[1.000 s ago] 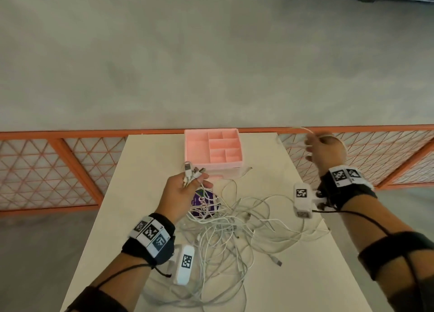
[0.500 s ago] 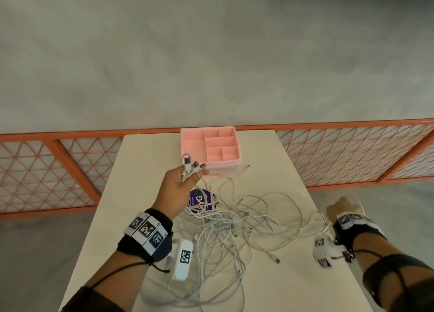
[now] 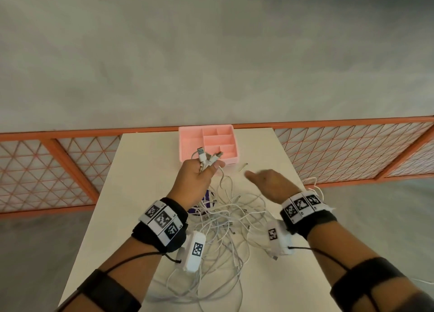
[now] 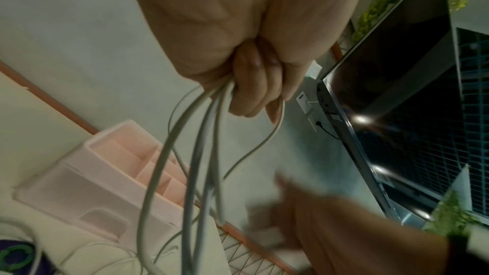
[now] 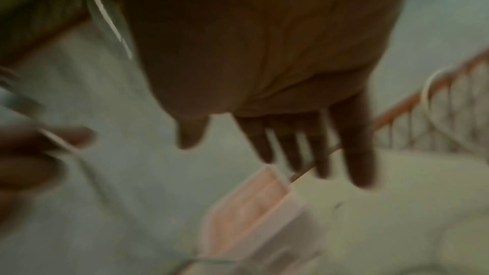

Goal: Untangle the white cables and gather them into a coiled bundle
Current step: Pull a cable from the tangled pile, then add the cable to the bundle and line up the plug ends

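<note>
Now our left hand pinches several plug ends of the white cables near the table's far edge; our right hand hovers beside it, fingers spread.

cables: we see them white, greyish in the left wrist view
organizer tray: we see pale pink all over
table: we find it cream
railing: we note an orange frame with an orange diamond lattice
wristbands: we see black bands carrying black-and-white square markers
round object: we see purple with white lettering
</note>
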A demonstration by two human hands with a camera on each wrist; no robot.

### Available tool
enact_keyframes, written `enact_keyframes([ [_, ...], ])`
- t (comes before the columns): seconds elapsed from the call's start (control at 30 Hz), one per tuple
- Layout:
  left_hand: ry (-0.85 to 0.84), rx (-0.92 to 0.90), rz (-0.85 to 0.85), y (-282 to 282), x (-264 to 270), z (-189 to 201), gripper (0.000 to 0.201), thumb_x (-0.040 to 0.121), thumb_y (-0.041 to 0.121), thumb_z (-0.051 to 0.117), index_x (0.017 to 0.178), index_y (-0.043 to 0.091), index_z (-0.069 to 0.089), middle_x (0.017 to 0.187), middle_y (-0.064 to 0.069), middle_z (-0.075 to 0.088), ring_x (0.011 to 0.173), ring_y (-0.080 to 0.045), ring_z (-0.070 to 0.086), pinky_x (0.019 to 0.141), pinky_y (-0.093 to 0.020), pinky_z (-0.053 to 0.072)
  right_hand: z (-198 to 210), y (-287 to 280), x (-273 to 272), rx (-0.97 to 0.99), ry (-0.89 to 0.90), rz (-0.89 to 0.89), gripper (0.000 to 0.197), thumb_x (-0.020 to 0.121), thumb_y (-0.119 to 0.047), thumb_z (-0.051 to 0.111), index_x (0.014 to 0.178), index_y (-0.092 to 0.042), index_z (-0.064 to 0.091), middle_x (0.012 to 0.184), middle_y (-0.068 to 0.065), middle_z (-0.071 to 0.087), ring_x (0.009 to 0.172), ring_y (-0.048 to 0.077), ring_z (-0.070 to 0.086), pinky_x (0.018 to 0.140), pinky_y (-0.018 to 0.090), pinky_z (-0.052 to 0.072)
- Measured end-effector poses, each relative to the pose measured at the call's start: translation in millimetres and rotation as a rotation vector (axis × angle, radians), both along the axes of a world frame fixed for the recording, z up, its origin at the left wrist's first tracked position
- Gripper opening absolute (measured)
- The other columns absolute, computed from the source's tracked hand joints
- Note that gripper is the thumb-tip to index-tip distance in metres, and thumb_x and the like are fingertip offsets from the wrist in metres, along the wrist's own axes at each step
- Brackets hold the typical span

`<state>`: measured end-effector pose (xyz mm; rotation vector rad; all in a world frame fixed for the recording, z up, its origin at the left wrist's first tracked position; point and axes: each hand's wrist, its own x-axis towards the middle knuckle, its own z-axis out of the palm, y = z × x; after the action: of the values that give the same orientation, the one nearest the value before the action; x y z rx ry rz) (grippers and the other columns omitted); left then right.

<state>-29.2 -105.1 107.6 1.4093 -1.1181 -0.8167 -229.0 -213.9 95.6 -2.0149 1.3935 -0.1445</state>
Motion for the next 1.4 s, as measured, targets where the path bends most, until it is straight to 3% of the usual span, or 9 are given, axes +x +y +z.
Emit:
enact_keyframes([
  [0.1, -0.119, -0.024, 0.033, -2, -6, 8, 0.031, 0.095, 0.017, 0.066, 0.068, 0.033, 0.068, 0.043, 0.019, 0.051, 0.043, 0.003, 0.043, 0.049, -0.015, 0.032, 25, 35, 42, 0.218, -0.548, 0.19, 0.036, 0.097, -0.047, 0.053, 0.123, -0.023, 0.06, 0.112, -0.02, 0.066, 0.102, -0.007, 0.059, 0.091, 0.014, 0.045],
  [0.27, -0.006, -0.018, 0.112, 2, 6, 5, 0.024, 0.096, 0.019, 0.065, 0.073, 0.016, 0.071, 0.037, 0.013, 0.044, 0.035, -0.001, 0.036, 0.042, -0.018, 0.027, 16, 37, 51, 0.344, -0.732, 0.112, 0.017, 0.096, -0.013, 0.061, 0.102, 0.002, 0.067, 0.065, 0.004, 0.059, 0.063, 0.022, 0.064, 0.069, 0.033, 0.052],
  [0.5, 0.206, 0.007, 0.188, 15, 23, -4, 0.033, 0.102, 0.023, 0.055, 0.082, 0.002, 0.071, 0.047, 0.005, 0.03, 0.04, -0.012, 0.02, 0.043, -0.021, 0.017, 0, -33, -28, 0.273, -1.147, -0.786, 0.011, 0.097, -0.009, 0.05, 0.098, -0.007, 0.062, 0.056, 0.001, 0.045, 0.051, 0.018, 0.05, 0.066, 0.04, 0.057],
  [0.6, 0.27, -0.002, 0.197, 16, 23, -7, 0.034, 0.103, 0.025, 0.053, 0.082, 0.004, 0.07, 0.049, 0.005, 0.027, 0.04, -0.011, 0.019, 0.042, -0.02, 0.018, -7, -54, -69, 0.19, -1.032, -0.907, 0.018, 0.095, -0.007, 0.048, 0.104, -0.006, 0.064, 0.064, 0.003, 0.05, 0.06, 0.021, 0.054, 0.07, 0.04, 0.055],
  [0.77, 0.38, -0.016, 0.204, 9, 4, -5, 0.035, 0.104, 0.028, 0.05, 0.082, 0.005, 0.064, 0.049, 0.008, 0.028, 0.041, -0.009, 0.019, 0.043, -0.019, 0.017, -25, -57, -86, -0.176, -0.196, -0.723, 0.046, 0.082, 0.001, 0.044, 0.121, -0.013, 0.063, 0.124, 0.01, 0.058, 0.109, 0.032, 0.059, 0.096, 0.049, 0.051],
  [0.87, 0.468, -0.004, 0.189, 1, -10, -1, 0.034, 0.103, 0.031, 0.051, 0.081, 0.007, 0.061, 0.051, 0.008, 0.028, 0.041, -0.009, 0.019, 0.042, -0.019, 0.017, -6, -17, -42, -0.349, -0.458, -0.451, 0.042, 0.091, -0.005, 0.049, 0.131, -0.015, 0.057, 0.135, 0.007, 0.054, 0.123, 0.023, 0.053, 0.107, 0.04, 0.043],
  [1.03, 0.684, -0.039, 0.169, -10, -23, 19, 0.033, 0.103, 0.033, 0.051, 0.081, 0.009, 0.058, 0.058, 0.004, 0.028, 0.044, -0.008, 0.022, 0.04, -0.022, 0.017, 17, 65, 42, 0.105, -0.604, 0.34, 0.038, 0.088, -0.036, 0.069, 0.123, -0.028, 0.057, 0.078, -0.007, 0.066, 0.068, 0.008, 0.062, 0.071, 0.028, 0.05],
  [1.17, 0.724, -0.157, 0.24, -4, 6, 42, 0.036, 0.103, 0.035, 0.05, 0.075, 0.013, 0.057, 0.057, 0.006, 0.03, 0.044, -0.006, 0.023, 0.039, -0.02, 0.02, -24, 67, 55, 0.021, -0.409, 0.331, 0.025, 0.091, -0.038, 0.066, 0.069, -0.031, 0.057, 0.057, -0.01, 0.057, 0.052, 0.003, 0.051, 0.058, 0.026, 0.042],
  [1.4, 0.775, -0.373, 0.458, 16, 93, 62, 0.038, 0.104, 0.04, 0.046, 0.075, 0.018, 0.056, 0.056, 0.007, 0.032, 0.044, -0.006, 0.021, 0.038, -0.02, 0.021, -89, 10, -43, -0.02, 0.106, 0.092, 0.046, 0.093, -0.051, 0.058, 0.061, -0.019, 0.052, 0.057, -0.002, 0.048, 0.057, 0.015, 0.047, 0.054, 0.027, 0.032],
])
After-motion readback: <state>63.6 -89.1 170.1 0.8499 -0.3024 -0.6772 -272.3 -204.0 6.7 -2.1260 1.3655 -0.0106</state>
